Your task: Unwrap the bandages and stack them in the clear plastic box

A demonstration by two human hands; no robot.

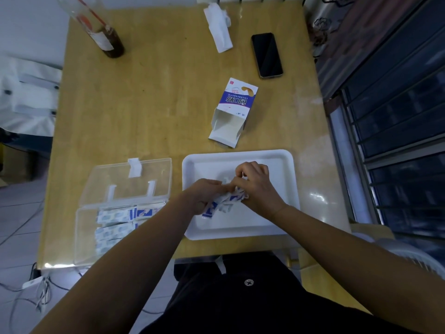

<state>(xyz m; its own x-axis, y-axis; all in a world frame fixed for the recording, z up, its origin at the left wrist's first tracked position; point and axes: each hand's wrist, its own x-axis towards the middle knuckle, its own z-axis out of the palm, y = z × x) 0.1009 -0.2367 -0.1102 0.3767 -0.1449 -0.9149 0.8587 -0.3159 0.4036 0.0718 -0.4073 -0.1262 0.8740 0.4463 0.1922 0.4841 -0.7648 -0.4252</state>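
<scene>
Over the white tray (284,165) my left hand (204,194) and my right hand (255,186) meet, both pinching a strip of wrapped bandages (226,202), white with blue print, that hangs between them. The clear plastic box (84,227) lies open at the left of the tray, its lid (125,182) folded back. Several bandages (115,220) lie stacked inside it. My left forearm hides the box's right end.
An opened bandage carton (232,112) lies beyond the tray. A black phone (266,55), a crumpled white tissue pack (218,26) and a bottle of dark drink (106,32) stand farther back. The table edge runs close to my lap; window bars are at the right.
</scene>
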